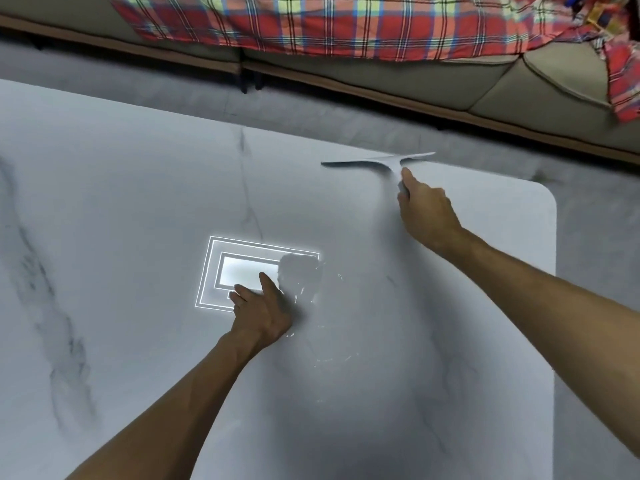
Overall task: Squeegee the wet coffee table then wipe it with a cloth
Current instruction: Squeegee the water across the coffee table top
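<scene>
A grey squeegee (377,162) lies with its blade near the far edge of the white marble coffee table (138,202). My right hand (427,209) grips its handle, index finger stretched along it toward the blade. My left hand (263,311) rests on the tabletop near the middle, fingers bent against the surface, holding nothing. Streaks and small puddles of water (329,355) glisten just right of my left hand. No cloth is in view.
A ceiling light's bright rectangular reflection (242,268) shines on the table by my left hand. Beyond the table runs grey carpet (311,109), then a beige sofa (415,77) draped with a red plaid blanket (311,26). The table's rounded right corner (547,195) is close to the squeegee.
</scene>
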A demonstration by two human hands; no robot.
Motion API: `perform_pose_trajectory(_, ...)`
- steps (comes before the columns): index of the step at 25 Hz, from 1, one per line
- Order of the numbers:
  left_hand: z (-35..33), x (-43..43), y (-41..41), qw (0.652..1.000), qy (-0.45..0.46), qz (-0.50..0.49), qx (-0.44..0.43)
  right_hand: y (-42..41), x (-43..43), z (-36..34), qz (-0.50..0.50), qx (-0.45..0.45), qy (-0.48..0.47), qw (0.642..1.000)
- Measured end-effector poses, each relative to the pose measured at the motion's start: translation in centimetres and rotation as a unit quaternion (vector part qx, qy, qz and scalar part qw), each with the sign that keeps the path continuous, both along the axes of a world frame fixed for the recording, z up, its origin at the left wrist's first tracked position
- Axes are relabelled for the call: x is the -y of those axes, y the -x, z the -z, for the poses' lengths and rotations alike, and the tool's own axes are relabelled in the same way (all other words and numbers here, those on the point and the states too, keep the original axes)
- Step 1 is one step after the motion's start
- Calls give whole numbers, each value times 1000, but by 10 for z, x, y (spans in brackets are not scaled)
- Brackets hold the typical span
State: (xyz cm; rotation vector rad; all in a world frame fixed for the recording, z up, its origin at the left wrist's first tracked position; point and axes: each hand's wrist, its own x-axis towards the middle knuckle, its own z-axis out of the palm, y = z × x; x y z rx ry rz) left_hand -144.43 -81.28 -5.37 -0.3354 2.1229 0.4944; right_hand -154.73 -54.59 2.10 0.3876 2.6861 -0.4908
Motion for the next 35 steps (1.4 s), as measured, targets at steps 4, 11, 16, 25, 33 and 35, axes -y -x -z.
perform_pose_trajectory(4, -7, 0, 1, 1000, 13, 2, -16, -70, 9, -8, -6, 36, 40, 999)
perform_pose_trajectory(11, -13, 0, 2, 1000, 8, 26, -7, -139, 9, -45, -3, 163, 60, 985)
perform_pose_trajectory(16, -13, 0, 2, 1000, -5, -3, -4, -40, 14, -37, -40, 4, 14, 999)
perform_pose_trajectory(25, -8, 12, -9, 997, -37, -37, -58, -67, 79, -5, -70, 37, 60, 995)
perform_pose_trajectory(33, -9, 56, -75, 989, -27, -25, -142, -166, 74, -5, -166, 73, 20, 983)
perform_pose_trajectory(35, -16, 64, -103, 991, -3, -8, -131, -189, 68, -13, -172, 91, 12, 981)
